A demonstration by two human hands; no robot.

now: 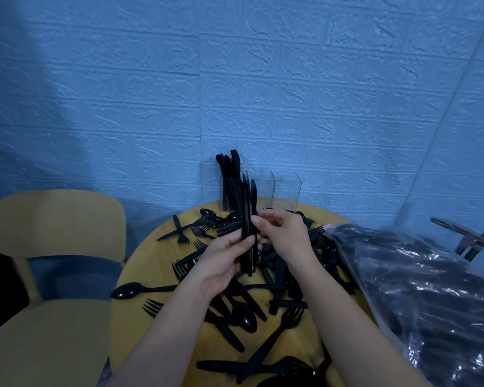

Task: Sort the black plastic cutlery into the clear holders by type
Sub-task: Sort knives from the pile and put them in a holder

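The left hand (224,258) holds a bundle of knives (248,224) upright over a round table (140,263), fingers curled round the handles. The right hand (285,236) meets the bundle from the right, its fingertips (256,220) pinching the knives near their middle. Behind the bundle, at the table's far edge against a blue wall (235,79), stand clear holders (287,192); the leftmost one holds more knives (229,174) standing upright, the others look bare. Loose forks (183,268), spoons (129,291) and knives are strewn over the table. A plastic bag (430,289) of dark cutlery lies at the right. A chair (53,247) stands at the left.
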